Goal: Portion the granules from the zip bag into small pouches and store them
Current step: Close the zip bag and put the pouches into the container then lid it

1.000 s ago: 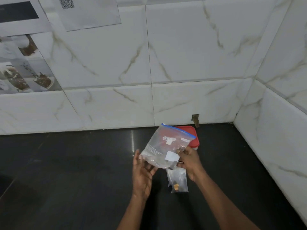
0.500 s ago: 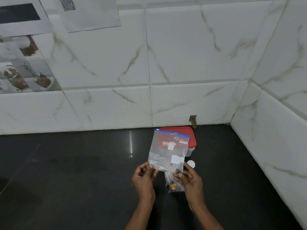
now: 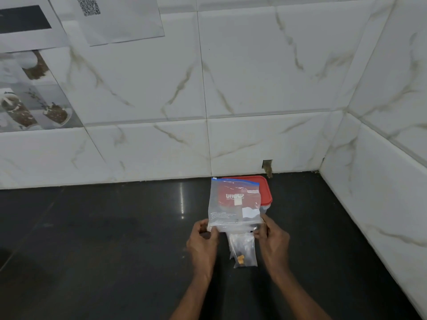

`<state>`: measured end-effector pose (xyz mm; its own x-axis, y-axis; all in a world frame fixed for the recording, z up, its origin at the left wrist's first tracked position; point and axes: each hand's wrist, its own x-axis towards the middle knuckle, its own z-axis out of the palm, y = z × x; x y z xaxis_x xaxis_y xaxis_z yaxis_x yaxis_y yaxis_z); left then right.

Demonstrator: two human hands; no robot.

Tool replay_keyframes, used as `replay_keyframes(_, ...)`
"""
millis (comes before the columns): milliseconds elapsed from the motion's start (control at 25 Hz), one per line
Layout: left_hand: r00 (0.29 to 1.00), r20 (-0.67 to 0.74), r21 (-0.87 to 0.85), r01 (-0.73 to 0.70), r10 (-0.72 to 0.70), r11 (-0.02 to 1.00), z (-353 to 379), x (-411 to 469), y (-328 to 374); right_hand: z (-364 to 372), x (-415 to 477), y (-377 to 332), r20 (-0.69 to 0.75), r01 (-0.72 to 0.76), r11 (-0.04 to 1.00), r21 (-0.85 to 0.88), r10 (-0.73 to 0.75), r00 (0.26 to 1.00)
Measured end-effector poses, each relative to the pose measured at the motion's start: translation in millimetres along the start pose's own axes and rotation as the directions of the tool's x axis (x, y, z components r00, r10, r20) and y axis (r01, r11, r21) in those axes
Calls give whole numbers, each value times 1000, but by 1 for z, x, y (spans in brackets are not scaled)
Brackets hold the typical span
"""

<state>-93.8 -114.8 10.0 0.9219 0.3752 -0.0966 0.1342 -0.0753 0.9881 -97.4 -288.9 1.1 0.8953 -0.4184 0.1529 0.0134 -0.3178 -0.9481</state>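
Observation:
A clear zip bag (image 3: 233,204) with a blue seal strip along its top stands upright above the dark counter, white labels on its front. My left hand (image 3: 203,241) pinches its bottom left corner and my right hand (image 3: 272,239) pinches its bottom right corner. Just below the bag, between my hands, lies a small clear pouch (image 3: 243,251) holding a few yellow-orange pieces (image 3: 240,259). Whether the zip bag holds granules I cannot tell.
A container with a red lid (image 3: 264,192) stands behind the bag against the tiled back wall (image 3: 254,139). The side wall (image 3: 374,181) closes the counter (image 3: 104,239) on the right. Paper sheets (image 3: 120,17) hang on the upper left wall.
The zip bag went from tilted, held mainly by my right hand, to upright. Both hands dropped to its bottom corners and now grip it there.

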Motion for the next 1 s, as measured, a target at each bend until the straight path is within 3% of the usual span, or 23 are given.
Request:
replay_keyframes(80, 980, 186, -204, 106, -68, 973, 0, 2, 3, 2, -2, -2, 25, -53, 996, 66, 52, 998)
replay_keyframes(160, 964, 259, -256, 132, -63, 958, -1, 9, 2, 3, -2, -4, 31, -85, 993, 78, 82, 996)
replay_keyframes(320, 993, 112, -159, -13, 31, 987, 3, 18, -5, 6, -2, -4, -4, -97, 994, 59, 97, 995)
replay_keyframes(400, 992, 125, -236, 25, 5, 971, 8, 14, -5, 10, -1, -4, -22, -138, 978, 154, 143, 989)
replay_keyframes(520, 955, 257, -454, 256, -150, 853, 7, 14, -11, 11, 8, -5, 60, -368, 800, 473, 387, 920)
replay_keyframes(640, 892, 419, -532, 390, -166, 751, -8, 19, -20, -3, 19, 0, 240, -566, 568, 598, 546, 803)
replay_keyframes(720, 892, 422, -522, 385, -162, 761, -12, 22, -24, -7, 20, 2, 251, -602, 584, 544, 571, 782)
replay_keyframes(840, 933, 282, -443, 334, -224, 832, -2, 25, -29, -4, 20, 1, 204, -578, 623, 527, 568, 797)
replay_keyframes(1000, 961, 233, -345, 225, -150, 911, -2, 27, -38, 0, 19, -1, 53, -431, 756, 493, 469, 882)
